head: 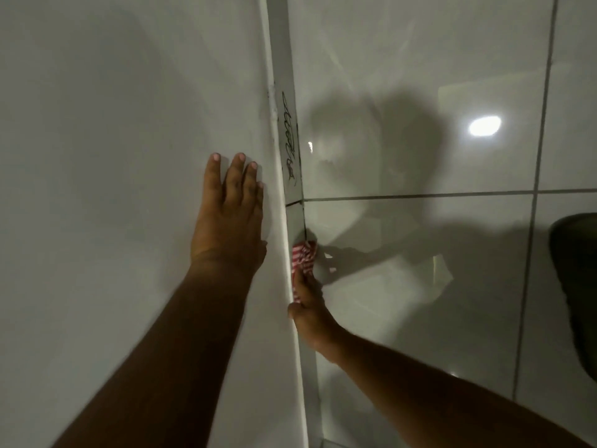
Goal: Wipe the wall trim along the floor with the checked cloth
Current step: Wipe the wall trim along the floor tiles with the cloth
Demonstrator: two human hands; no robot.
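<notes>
The wall trim (284,76) runs as a narrow grey strip from top centre down to the bottom, between the white wall and the glossy floor. Black scribbles (289,137) mark it near the middle. My right hand (311,313) is shut on the bunched red-and-white checked cloth (303,255) and presses it against the trim just below a tile joint. My left hand (231,208) lies flat on the wall, fingers spread, holding nothing, left of the trim.
White wall (113,156) fills the left half. Glossy white floor tiles (420,59) with dark grout lines fill the right, with a lamp's reflection and my shadow on them. A dark object (578,286) sits at the right edge.
</notes>
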